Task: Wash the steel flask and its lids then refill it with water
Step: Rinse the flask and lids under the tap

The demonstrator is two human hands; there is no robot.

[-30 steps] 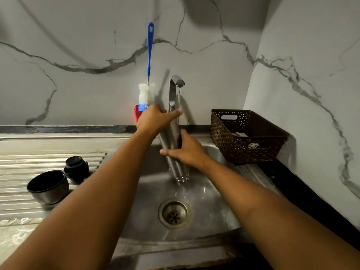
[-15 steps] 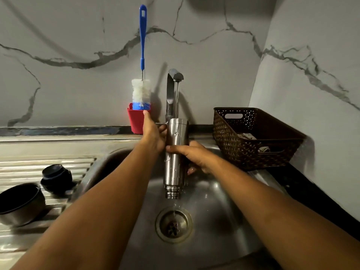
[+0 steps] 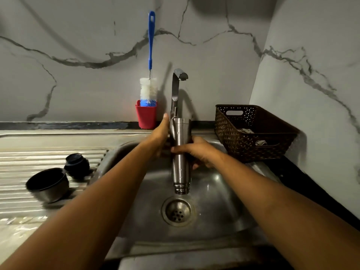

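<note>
The steel flask (image 3: 180,168) has swung upright, mouth clear above the drain (image 3: 178,211), left hand (image 3: 160,134) and right hand (image 3: 197,152) gripping it

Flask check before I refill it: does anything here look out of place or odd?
The steel flask is upside down, gripped by the left hand and right hand, threaded mouth over the drain, so it cannot fill yet. Nothing looks spilled or damaged.

Flask (image 3: 180,172) from tilted to vertical
</note>
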